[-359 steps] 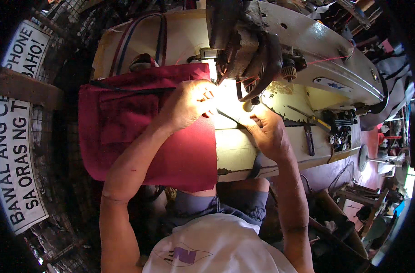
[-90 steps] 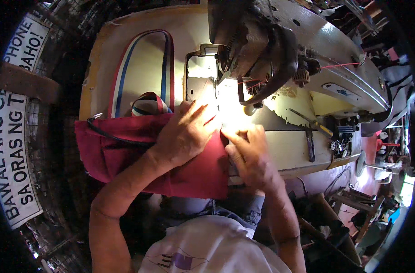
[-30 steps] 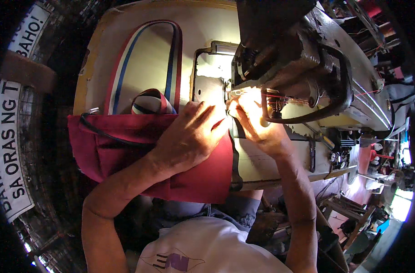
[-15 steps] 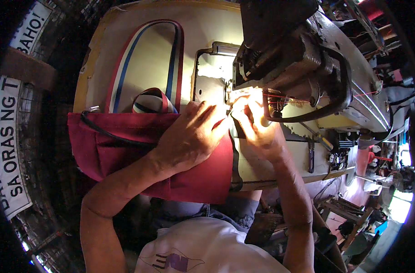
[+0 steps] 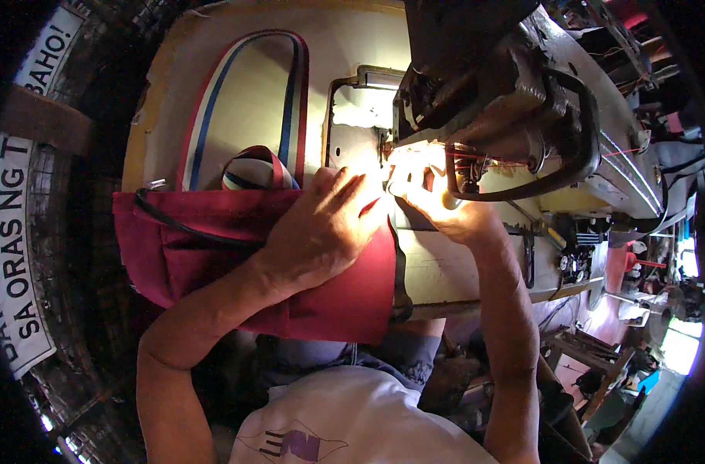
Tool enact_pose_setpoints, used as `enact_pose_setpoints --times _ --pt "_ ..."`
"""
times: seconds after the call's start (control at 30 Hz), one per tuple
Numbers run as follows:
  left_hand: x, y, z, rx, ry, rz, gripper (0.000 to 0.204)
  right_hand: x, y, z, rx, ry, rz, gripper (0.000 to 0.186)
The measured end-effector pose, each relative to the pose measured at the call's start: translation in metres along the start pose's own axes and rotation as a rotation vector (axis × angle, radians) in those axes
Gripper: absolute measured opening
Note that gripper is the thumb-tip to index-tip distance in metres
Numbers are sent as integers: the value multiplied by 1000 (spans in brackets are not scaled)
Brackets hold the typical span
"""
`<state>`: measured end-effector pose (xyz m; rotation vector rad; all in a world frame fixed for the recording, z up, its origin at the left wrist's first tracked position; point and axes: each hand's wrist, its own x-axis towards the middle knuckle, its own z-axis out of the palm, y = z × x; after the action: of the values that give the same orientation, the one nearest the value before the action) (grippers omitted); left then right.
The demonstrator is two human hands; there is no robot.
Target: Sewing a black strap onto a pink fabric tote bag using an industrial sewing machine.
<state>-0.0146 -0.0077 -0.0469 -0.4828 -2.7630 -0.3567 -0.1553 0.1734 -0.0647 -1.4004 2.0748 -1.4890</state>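
A dark red cloth piece (image 5: pixel 337 301), with black trim along its right edge and a black zipper strip (image 5: pixel 190 230) near its upper left, lies over the table's front edge. My left hand (image 5: pixel 321 220) rests on it, fingers bent and gripping the cloth beside the sewing machine's needle area. My right hand (image 5: pixel 437 203) is under the sewing machine head (image 5: pixel 484 100), its fingers pinched together close to the needle. Strong lamp glare hides what those fingertips hold. A red, white and blue striped strap (image 5: pixel 203 131) loops on the table beyond the cloth.
A dark curved bar (image 5: pixel 588 147) juts from the machine head just right of my right hand. A yellow-handled screwdriver (image 5: pixel 555 237) lies on the machine table (image 5: pixel 445 271) at the right. Cluttered shelves and tools stand beyond the table's right side.
My right hand has shifted slightly away from me and turned at the wrist, its fingers still near the needle. The left hand and the red cloth have hardly moved.
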Motion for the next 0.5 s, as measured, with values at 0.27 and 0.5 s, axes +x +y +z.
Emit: enact_pose_setpoints --times 0.27,0.5 --pt "2 0 -2 -22 30 17 27 -5 -14 9 52 69 166 24" --pt "1 0 -4 -12 -24 2 30 -8 -27 8 -210 83 97 23"
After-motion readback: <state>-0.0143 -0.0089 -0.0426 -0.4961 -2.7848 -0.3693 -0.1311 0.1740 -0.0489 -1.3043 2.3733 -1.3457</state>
